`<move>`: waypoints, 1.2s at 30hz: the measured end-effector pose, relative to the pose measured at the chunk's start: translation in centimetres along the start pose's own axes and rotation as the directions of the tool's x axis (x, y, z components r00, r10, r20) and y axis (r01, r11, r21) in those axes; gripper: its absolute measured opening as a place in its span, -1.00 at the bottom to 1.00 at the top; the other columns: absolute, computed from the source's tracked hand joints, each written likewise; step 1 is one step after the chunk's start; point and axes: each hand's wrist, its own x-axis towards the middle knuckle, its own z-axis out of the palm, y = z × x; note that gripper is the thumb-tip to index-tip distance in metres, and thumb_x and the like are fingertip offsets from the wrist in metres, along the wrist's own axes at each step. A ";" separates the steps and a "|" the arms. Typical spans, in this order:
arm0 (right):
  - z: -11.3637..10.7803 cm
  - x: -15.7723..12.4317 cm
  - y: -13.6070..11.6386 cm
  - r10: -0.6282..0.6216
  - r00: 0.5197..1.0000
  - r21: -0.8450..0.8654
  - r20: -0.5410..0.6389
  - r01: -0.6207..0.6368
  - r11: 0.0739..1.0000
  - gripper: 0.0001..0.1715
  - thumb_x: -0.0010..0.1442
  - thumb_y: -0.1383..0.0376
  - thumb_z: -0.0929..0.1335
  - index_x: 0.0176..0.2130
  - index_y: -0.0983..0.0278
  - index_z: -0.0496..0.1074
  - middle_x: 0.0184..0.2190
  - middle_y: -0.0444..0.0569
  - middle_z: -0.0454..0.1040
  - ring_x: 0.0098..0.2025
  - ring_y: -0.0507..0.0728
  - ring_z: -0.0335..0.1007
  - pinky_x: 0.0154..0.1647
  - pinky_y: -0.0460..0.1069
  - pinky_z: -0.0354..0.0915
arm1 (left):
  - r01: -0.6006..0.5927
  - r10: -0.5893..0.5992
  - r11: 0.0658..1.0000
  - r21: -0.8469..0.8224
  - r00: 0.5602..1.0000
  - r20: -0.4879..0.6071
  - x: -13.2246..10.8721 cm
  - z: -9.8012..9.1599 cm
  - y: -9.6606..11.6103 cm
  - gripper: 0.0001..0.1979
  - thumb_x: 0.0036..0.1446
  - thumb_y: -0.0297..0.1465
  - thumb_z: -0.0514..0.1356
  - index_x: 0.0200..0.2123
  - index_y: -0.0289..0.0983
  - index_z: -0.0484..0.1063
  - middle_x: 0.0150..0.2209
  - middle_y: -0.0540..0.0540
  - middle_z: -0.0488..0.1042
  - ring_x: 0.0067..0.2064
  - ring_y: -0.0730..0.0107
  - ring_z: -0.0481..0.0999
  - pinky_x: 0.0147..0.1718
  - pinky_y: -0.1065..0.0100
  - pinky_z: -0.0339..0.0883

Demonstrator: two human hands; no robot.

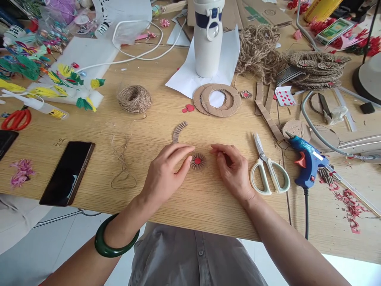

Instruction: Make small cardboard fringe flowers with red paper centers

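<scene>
A small round cardboard rosette (198, 161), pleated and with a red centre, lies on the wooden table between my hands. My left hand (166, 169) is just left of it, thumb and fingers apart with nothing visible between them. To its right, my right hand (233, 169) hovers at the table, fingers loosely curled and apart from the thumb, seemingly holding nothing. Beyond my left fingertips is a curved strip of corrugated cardboard (179, 131). White-handled scissors (269, 174) lie right of my right hand, blades pointing away.
A blue glue gun (309, 161) with its cord lies at right. Farther back are cardboard rings (232, 101), red paper discs (189, 108), a twine ball (134, 98) and a white bottle (207, 43). A phone (68, 172) rests at left; loose thread (123, 167) trails nearby.
</scene>
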 end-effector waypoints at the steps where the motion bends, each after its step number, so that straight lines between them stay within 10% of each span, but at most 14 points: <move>1: 0.0 0.0 -0.1 -0.009 1.000 -0.020 0.010 0.009 1.000 -0.71 0.30 0.45 0.28 -0.05 0.25 0.49 -0.25 -0.05 0.57 -0.20 0.14 0.45 -0.12 0.07 0.39 | 0.045 -0.046 0.998 -0.052 0.999 -0.021 -0.2 -0.1 0.1 -0.74 0.28 -0.48 0.14 0.00 -0.23 0.51 -0.05 -0.12 0.57 0.00 0.29 0.54 0.04 0.23 0.40; 5: 0.2 0.0 -0.5 -0.076 0.993 -0.160 0.096 0.091 0.983 -0.70 0.28 0.38 0.35 0.03 0.28 0.45 -0.23 -0.01 0.57 -0.16 0.19 0.39 -0.14 0.10 0.38 | 0.316 -0.341 0.865 -0.390 0.940 0.005 -1.1 0.0 0.4 -0.76 0.29 -0.40 0.17 -0.03 -0.22 0.55 -0.03 -0.11 0.61 0.00 0.29 0.58 0.08 0.24 0.41; 9: 0.3 0.1 -0.7 -0.102 0.987 -0.202 0.121 0.126 0.971 -0.69 0.28 0.36 0.35 0.04 0.29 0.43 -0.23 0.00 0.57 -0.16 0.21 0.36 -0.14 0.11 0.37 | 0.514 -0.593 0.438 -0.737 0.782 0.193 -1.3 0.4 0.6 -0.77 0.23 -0.31 0.26 -0.10 -0.26 0.60 -0.11 -0.14 0.64 -0.08 0.25 0.63 0.03 0.19 0.48; 14: 0.2 0.2 -0.3 -0.076 0.996 -0.078 0.056 0.081 0.994 -0.68 0.30 0.45 0.29 0.01 0.22 0.45 -0.25 -0.03 0.54 -0.19 0.17 0.36 -0.17 0.08 0.35 | 0.531 -0.640 0.041 -0.846 0.664 0.386 -0.8 0.7 0.4 -0.81 0.06 -0.37 0.40 -0.23 -0.29 0.63 -0.22 -0.12 0.66 -0.15 0.29 0.64 -0.05 0.26 0.52; 21: -0.2 0.3 -0.3 0.025 1.000 0.093 -0.012 -0.024 0.995 -0.75 0.32 0.41 0.29 -0.08 0.18 0.51 -0.24 -0.04 0.55 -0.15 0.15 0.42 -0.11 0.09 0.36 | 0.526 -0.665 0.046 -0.850 0.650 0.366 -0.2 0.6 0.2 -0.86 -0.02 -0.37 0.44 -0.37 -0.29 0.62 -0.43 0.00 0.59 -0.42 0.53 0.55 -0.39 0.49 0.48; 36: -0.2 -0.2 -4.7 -0.181 0.981 -0.098 0.064 0.187 0.977 -0.85 0.31 0.39 0.34 -0.18 0.18 0.51 -0.26 0.00 0.53 -0.19 0.16 0.41 -0.15 0.11 0.39 | 0.561 -0.497 -0.089 -0.823 0.691 0.525 -1.2 0.8 3.3 -0.83 0.18 -0.31 0.31 -0.22 -0.22 0.66 -0.10 -0.13 0.65 -0.06 0.26 0.62 -0.07 0.30 0.52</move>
